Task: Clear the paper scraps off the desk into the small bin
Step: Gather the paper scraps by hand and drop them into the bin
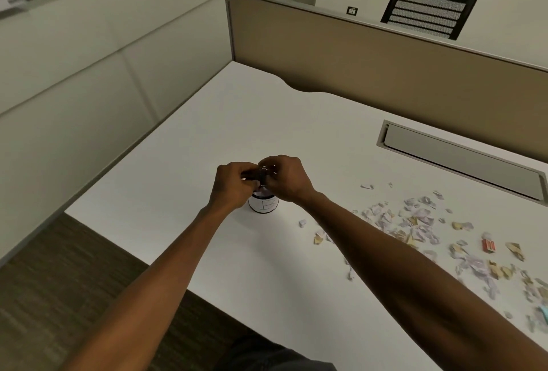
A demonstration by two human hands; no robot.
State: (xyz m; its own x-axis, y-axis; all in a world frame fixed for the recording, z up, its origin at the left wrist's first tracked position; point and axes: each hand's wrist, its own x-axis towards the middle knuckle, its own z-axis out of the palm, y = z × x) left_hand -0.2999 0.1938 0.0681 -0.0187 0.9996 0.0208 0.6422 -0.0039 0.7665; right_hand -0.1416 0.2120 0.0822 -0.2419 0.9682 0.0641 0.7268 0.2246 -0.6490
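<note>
A small white cylindrical bin [264, 204] with dark line markings stands on the white desk [237, 121]. Both hands meet right above its mouth and hide its top. My left hand [232, 182] and my right hand [284, 176] have their fingers closed around a small dark thing [258, 175] at the bin's rim; what it is cannot be told. Several paper scraps [415, 222], white, lilac and tan, lie scattered on the desk to the right of the bin, under and beyond my right forearm.
A small orange-red item [489, 245] lies among the scraps. A grey cable flap [462, 160] is set into the desk at the back right. A tan partition [385, 59] borders the far edge, with a black chair [430, 9] behind it. Carpet lies past the desk's left edge.
</note>
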